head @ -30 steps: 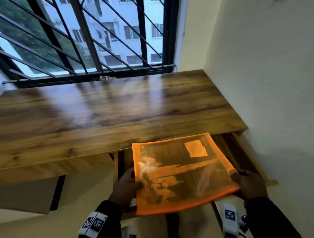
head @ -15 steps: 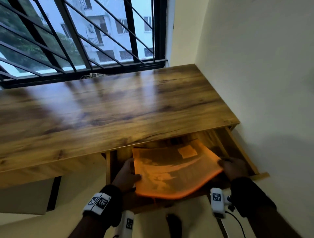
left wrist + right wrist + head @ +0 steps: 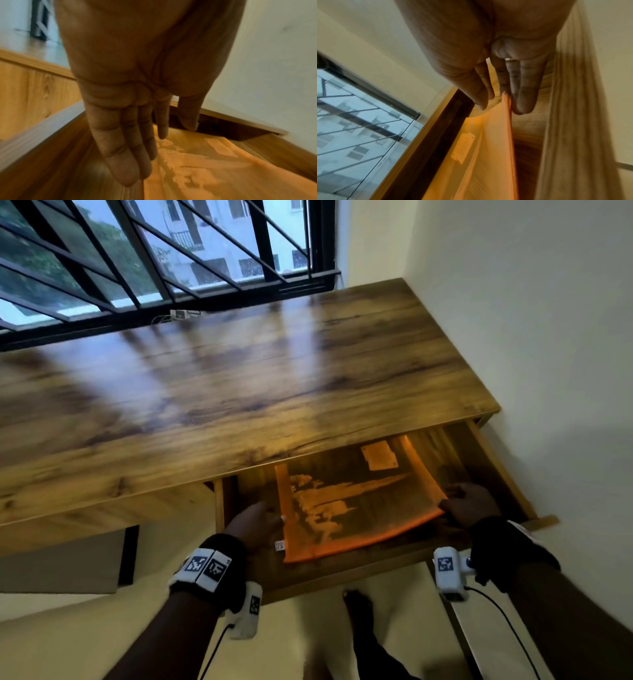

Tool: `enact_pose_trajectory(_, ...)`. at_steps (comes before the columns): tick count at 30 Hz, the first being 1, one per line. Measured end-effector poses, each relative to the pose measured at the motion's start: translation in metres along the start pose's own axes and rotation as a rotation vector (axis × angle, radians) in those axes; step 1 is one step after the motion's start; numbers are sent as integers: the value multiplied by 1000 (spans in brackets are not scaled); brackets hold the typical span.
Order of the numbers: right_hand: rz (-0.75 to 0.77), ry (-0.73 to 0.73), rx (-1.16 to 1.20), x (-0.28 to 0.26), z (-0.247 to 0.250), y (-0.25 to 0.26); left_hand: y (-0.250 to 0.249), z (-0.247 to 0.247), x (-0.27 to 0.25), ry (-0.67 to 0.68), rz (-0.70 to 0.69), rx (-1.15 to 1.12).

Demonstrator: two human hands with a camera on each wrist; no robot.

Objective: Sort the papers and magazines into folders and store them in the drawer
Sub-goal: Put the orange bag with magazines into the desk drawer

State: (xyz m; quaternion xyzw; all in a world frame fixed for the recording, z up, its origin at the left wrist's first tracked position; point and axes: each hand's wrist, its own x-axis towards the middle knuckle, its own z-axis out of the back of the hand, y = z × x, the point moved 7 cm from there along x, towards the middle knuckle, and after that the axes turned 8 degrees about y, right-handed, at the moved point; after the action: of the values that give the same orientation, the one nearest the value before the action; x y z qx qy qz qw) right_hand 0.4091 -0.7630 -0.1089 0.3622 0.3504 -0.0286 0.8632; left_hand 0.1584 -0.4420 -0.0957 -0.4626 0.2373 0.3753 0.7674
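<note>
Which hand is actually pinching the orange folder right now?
The right hand: its fingers clamp the orange folder by its right edge. The left hand has no grip; its fingers are straight beside the folder's left edge, over the drawer.

Both forearms reach forward and down toward the open drawer (image 3: 496, 474), each wrist wrapped in a dark band carrying white marker blocks. The left hand (image 3: 251, 523) sits inside the drawer near its left wall, fingers (image 3: 123, 155) straight and close together, pointing down with the thumb apart, beside the left edge of the orange folder (image 3: 356, 508). The right hand (image 3: 469, 503) is inside the drawer toward its right wall, thumb and fingers (image 3: 523, 92) pinching the folder's right edge.
</note>
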Motion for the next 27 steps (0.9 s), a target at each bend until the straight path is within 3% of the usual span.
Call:
enact_pose_trajectory(4,151,19,-189,-14,-5,6,-22,-30,-11,154,-152,328)
enact_pose_trajectory(8,371,444,-264,-47,-46,2,-45,-70,-25,321,-241,475)
enact_pose_trajectory(10,428,504,-419,-55,-61,-8,-53,-86,-29,363,-296,515)
enact_pose_trajectory(15,643,390,-837,-65,-76,-5,-51,-106,-28,317,-266,702)
enact_pose_trajectory(21,676,294,-937,-59,-73,4,-35,-111,-34,188,-214,705)
enact_pose_trajectory(27,695,211,-975,-47,-74,23,-49,-100,-32,-51,-302,867)
